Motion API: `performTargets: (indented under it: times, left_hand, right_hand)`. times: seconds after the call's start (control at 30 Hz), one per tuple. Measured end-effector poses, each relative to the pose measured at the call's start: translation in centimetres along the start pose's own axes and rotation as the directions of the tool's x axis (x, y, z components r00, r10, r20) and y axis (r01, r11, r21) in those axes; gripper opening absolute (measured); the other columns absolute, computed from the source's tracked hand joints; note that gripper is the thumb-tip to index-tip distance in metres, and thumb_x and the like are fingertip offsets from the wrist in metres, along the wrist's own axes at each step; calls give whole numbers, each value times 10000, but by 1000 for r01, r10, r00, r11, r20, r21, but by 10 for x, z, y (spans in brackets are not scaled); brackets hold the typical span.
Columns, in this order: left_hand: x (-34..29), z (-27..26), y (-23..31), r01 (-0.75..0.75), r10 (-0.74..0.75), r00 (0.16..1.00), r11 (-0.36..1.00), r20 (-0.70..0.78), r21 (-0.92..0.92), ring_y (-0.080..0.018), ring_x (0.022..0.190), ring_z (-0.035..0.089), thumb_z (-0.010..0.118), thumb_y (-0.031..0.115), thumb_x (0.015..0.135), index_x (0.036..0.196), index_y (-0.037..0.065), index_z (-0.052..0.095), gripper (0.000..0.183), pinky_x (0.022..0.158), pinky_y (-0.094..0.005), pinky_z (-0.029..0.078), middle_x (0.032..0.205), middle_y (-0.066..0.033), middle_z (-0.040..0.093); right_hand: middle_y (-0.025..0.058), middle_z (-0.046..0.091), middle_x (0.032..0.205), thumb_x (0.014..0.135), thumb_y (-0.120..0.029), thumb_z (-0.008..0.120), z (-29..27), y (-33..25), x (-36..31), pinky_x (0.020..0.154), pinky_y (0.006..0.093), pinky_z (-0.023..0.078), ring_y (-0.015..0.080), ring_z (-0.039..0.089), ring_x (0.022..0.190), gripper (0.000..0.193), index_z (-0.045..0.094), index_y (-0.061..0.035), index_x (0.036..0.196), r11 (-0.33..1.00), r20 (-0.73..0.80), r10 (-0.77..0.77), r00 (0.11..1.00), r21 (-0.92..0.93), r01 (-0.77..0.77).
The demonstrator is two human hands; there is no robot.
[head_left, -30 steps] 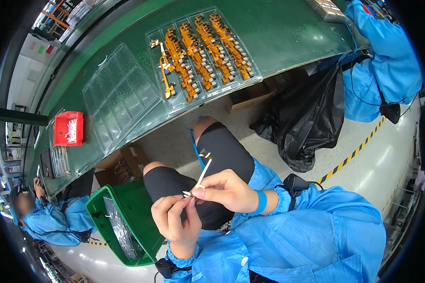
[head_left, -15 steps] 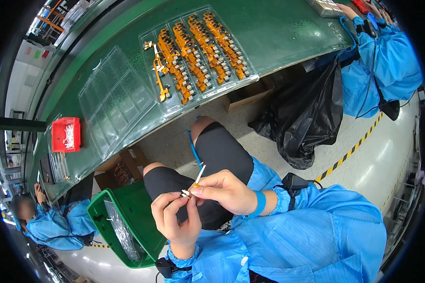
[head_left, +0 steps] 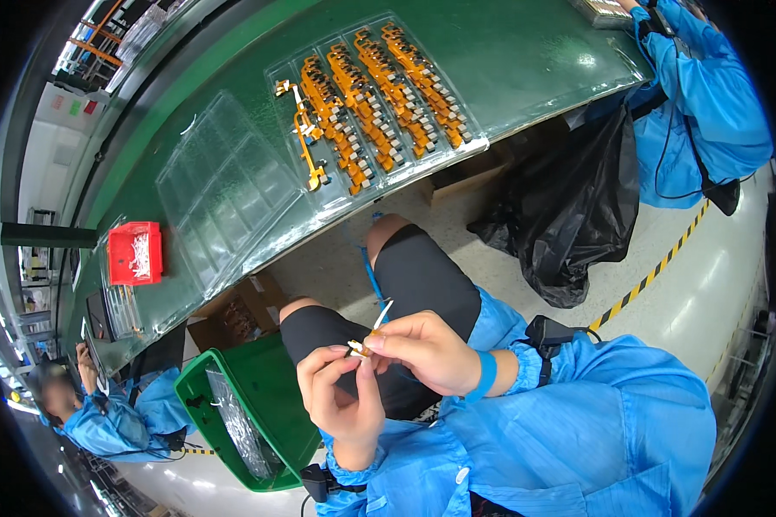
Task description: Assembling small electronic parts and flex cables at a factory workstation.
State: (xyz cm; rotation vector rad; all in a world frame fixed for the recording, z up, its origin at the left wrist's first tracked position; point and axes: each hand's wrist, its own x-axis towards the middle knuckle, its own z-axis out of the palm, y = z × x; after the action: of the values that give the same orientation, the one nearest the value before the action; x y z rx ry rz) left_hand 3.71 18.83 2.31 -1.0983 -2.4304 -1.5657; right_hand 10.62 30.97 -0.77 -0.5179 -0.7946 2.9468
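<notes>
Above my lap, both hands meet at a small orange and white flexible circuit (head_left: pixel 359 348). My left hand (head_left: pixel 341 401) pinches its left end between thumb and fingertips, palm turned up. My right hand (head_left: pixel 431 349), with a blue band at the wrist, is closed on the other side of the same piece. A thin white strip (head_left: pixel 384 312) sticks up past the right fingers; where it joins the circuit is hidden. On the green bench beyond, a clear plastic tray (head_left: pixel 329 200) carries rows of orange flexible circuits (head_left: pixel 379 108).
Left of it lies another clear tray (head_left: pixel 224 194), then a red bin (head_left: pixel 117 263) of white strips. A green tub (head_left: pixel 297 422) with clear plastic inside stands by my left knee. A black bag (head_left: pixel 569 215) hangs at right. Co-workers in blue sit at both sides.
The whole view has shifted slightly, so the bench and my hands appear farther right. Both hands keep their pinch on the small circuit, and the white strip tilts a little more to the right.
</notes>
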Motion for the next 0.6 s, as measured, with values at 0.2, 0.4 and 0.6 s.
performTargets:
  times: [0.2,0.4,0.6]
  left_hand:
    - [7,-4,-7,-209,204,978,954,47,216,-251,841,615,778,-70,663,832,9,617,246,727,-339,510,913,-116,604]
    - [14,-7,-7,-348,329,937,888,114,301,-271,800,617,764,-74,651,819,13,618,240,702,-369,508,895,-113,610]
    - [10,-5,-8,-361,341,933,889,119,283,-278,805,619,726,-78,691,835,5,592,214,704,-377,510,894,-118,609]
  right_hand:
    - [80,697,875,954,-157,569,5,-6,1,743,234,500,102,627,817,242,692,50,979,983,-58,-81,995,-172,70]
    - [74,693,824,939,-148,584,6,-12,2,710,226,497,81,617,784,235,696,58,920,946,-33,-115,993,-307,99]
    - [64,679,769,929,-141,591,8,-14,0,688,220,486,67,596,748,231,694,60,880,939,-16,-131,991,-322,119]
